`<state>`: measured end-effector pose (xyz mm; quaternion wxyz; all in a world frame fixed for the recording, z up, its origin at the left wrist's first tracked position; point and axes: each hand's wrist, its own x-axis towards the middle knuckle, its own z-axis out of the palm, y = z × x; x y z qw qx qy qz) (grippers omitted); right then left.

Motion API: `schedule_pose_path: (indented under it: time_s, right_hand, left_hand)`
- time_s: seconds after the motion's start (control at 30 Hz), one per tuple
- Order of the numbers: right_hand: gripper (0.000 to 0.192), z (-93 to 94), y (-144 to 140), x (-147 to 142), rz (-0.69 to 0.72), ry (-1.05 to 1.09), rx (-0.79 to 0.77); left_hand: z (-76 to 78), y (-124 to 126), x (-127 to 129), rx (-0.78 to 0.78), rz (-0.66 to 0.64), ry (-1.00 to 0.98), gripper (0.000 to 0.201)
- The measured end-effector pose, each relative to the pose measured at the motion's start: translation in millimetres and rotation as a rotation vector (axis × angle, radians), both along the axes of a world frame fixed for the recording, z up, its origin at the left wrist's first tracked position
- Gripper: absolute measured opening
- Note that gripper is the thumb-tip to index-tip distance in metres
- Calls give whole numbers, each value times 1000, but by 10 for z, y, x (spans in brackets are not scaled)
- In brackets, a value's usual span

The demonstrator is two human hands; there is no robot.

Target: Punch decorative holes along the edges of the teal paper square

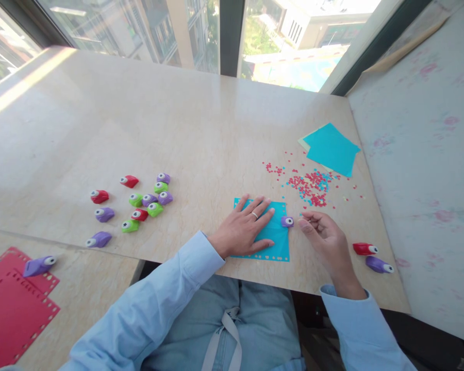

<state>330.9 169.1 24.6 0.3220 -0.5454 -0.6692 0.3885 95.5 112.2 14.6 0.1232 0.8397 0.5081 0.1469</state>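
Note:
My left hand lies flat with spread fingers on a blue sheet of paper, which has small holes punched along its edges. On the sheet's right edge sits a small purple craft punch with a star mark on its pale top. Just right of that punch is my right hand, thumb and fingertips pinched together. Whatever is in the pinch, if anything, is too small to make out. Beyond this hand lies a scatter of tiny red, blue and pale punched pieces.
Several red, purple and green punches stand on the left. A red punch and a purple punch lie near the right wall. Blue sheets lie at the back right. Red punched sheets with a purple punch are at lower left.

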Motion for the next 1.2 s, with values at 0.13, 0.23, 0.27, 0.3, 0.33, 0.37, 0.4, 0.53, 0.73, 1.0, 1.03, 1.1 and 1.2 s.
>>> schedule_pose_path:
  time_s: [0.13, 0.23, 0.27, 0.3, 0.33, 0.37, 0.4, 0.53, 0.73, 1.0, 1.03, 1.1, 1.2]
  right_hand:
    - [48, 115, 184, -12, 157, -24, -221]
    - [51, 209, 294, -54, 262, -105, -290]
    - [52, 239, 320, -71, 280, -131, -305]
    - [53, 268, 342, -86, 292, -156, -320]
    - [54, 295, 361, -99, 299, -177, -338]
    - [54, 319, 377, -110, 305, -192, -359]
    - [55, 339, 390, -119, 309, -205, -382]
    - [54, 372, 436, -144, 311, -235, -459]
    - [53, 352, 492, -164, 322, -287, -461]
    - [28, 443, 563, -344, 408, -627, -360]
    - [26, 464, 569, -391, 403, -696, -351]
    - [25, 511, 577, -486, 394, -816, -350]
    - [25, 577, 583, -596, 402, -937, -356]
  left_hand:
    - [8, 2, 3, -7, -4, 9, 73]
    - [3, 2, 5, 1, -2, 0, 72]
    - [0, 3, 6, 4, -1, -4, 72]
    - [-5, 4, 7, 6, 0, -7, 72]
    - [-10, 5, 7, 7, 0, -7, 72]
    - [-15, 7, 8, 6, -1, -7, 73]
    - [-20, 8, 8, 4, -2, -6, 73]
    - [-39, 11, 9, 11, 0, -23, 73]
    - [-47, 11, 13, 20, 0, -26, 72]
    - [-60, 13, 16, 26, 0, -42, 73]
    - [-61, 13, 17, 27, 0, -40, 73]
    - [-64, 13, 19, 29, -2, -29, 73]
    - [-71, 13, 22, 39, -1, -17, 72]
